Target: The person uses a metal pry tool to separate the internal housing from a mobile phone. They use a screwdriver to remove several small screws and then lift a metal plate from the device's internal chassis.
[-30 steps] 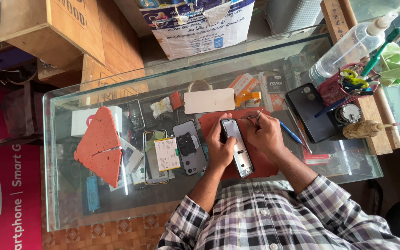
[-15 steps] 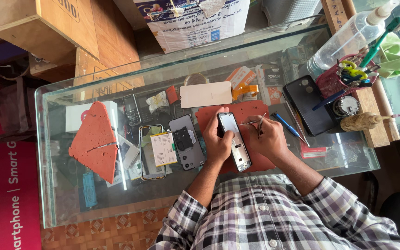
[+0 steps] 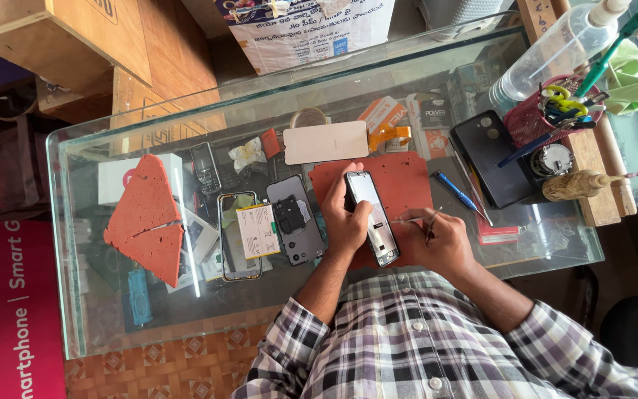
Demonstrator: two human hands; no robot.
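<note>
A slim phone frame [image 3: 372, 219] with a pale glossy inside lies on a red-orange work mat [image 3: 400, 181] on the glass counter. My left hand [image 3: 343, 219] grips its left edge and pins it to the mat. My right hand [image 3: 439, 239] sits just right of the phone and pinches thin metal tweezers [image 3: 410, 219], whose tips touch the phone's right side near the middle.
Left of my hands lie an opened phone body [image 3: 295, 219] and a frame with a battery [image 3: 241, 235]. A white panel [image 3: 326, 142], a blue-handled screwdriver [image 3: 456, 191], a black phone back [image 3: 491, 157], a red tool basket [image 3: 537, 122] and a spray bottle [image 3: 555, 44] are nearby. The glass counter edge [image 3: 186, 332] runs near me.
The view has shifted slightly. My right hand has brought the tweezers down from the phone's top end to its right edge near the middle. My left hand keeps its grip.
</note>
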